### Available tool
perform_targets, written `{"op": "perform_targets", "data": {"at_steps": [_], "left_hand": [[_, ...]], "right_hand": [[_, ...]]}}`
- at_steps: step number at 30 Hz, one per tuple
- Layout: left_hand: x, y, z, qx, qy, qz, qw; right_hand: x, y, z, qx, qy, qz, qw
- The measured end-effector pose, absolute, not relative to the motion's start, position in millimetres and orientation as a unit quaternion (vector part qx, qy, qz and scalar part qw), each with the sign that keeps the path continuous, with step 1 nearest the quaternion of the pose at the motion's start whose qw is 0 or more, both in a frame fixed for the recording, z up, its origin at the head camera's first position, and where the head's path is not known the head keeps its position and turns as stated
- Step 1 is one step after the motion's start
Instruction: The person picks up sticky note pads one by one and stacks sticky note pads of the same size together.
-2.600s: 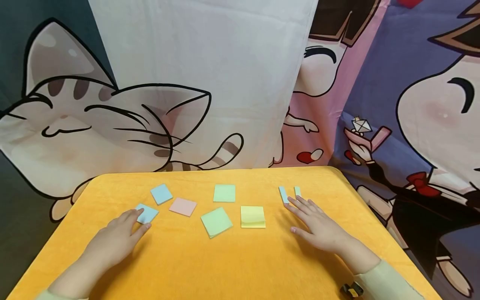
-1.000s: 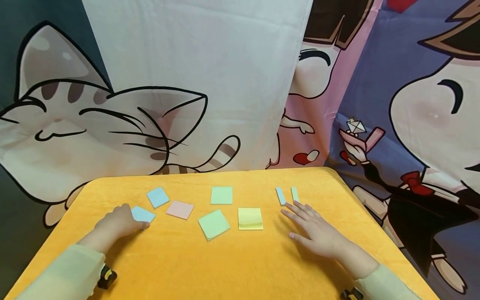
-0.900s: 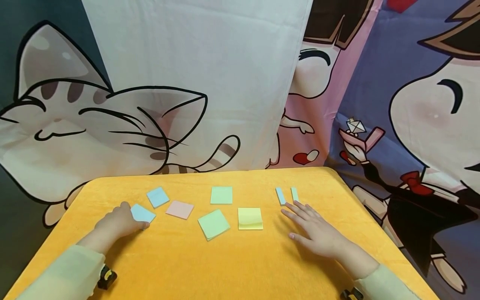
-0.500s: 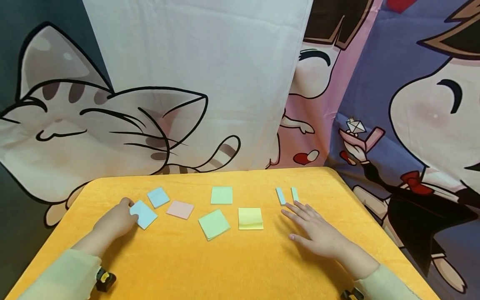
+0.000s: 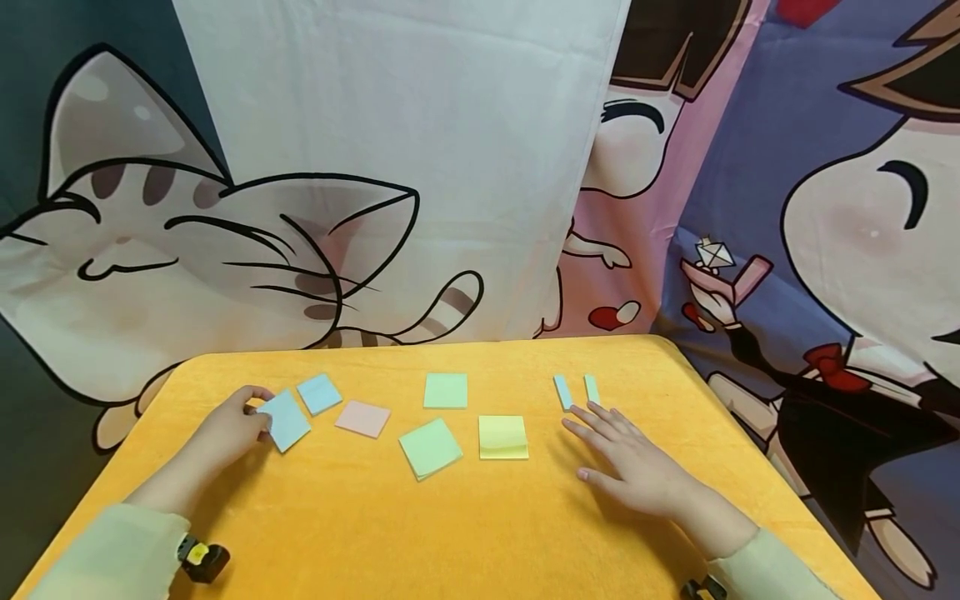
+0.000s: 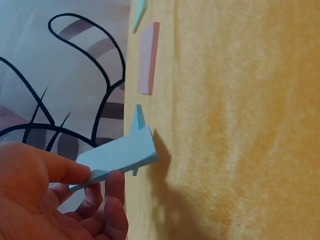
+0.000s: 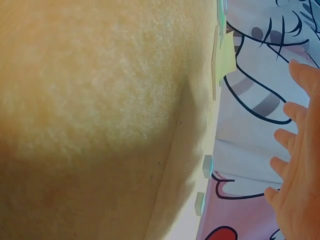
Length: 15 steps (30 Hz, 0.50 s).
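Head: pinched in left grip (image 5: 228, 431), square blue sticky-note pad (image 5: 288, 421) near another blue pad (image 5: 319, 393); right grip (image 5: 633, 462) spread wide near slim blue strip (image 5: 562, 392). Left wrist: pad tilted above yellow counter (image 6: 250, 120). Right wrist: fingers (image 7: 296, 112) splayed.

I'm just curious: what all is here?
Held pad: 1, blue, left
Blue pad: 1, light blue, back left
Pink pad: 1, pink, centre left
Green pads: 2, green, centre
Yellow pad: 1, yellow, centre right
Narrow strips: 2, blue and green, back right
Table: 1, yellow, foreground
Cartoon backdrop: 1, multicoloured, behind table
Wrist devices: 2, black, at cuffs
Sleeves: 2, pale green, arms
Left hand: 1, bare, pinching held pad
Right hand: 1, bare, near narrow strips
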State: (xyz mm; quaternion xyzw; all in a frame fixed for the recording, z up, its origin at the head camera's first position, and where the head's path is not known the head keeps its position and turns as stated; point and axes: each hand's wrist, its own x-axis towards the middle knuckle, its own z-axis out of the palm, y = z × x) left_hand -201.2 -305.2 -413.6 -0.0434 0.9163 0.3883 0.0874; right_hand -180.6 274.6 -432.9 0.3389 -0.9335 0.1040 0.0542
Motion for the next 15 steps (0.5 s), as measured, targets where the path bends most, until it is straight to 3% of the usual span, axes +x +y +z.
{"op": "perform_targets", "data": {"at_steps": [9, 15], "left_hand": [[-192, -298, -402, -0.024, 0.913, 0.398, 0.092], [-187, -281, -395, -0.008, 0.897, 0.422, 0.133]], "right_hand": [[-180, 274, -433, 0.336, -0.935, 0.104, 0.051], [-180, 274, -433, 0.335, -0.935, 0.106, 0.050]]}}
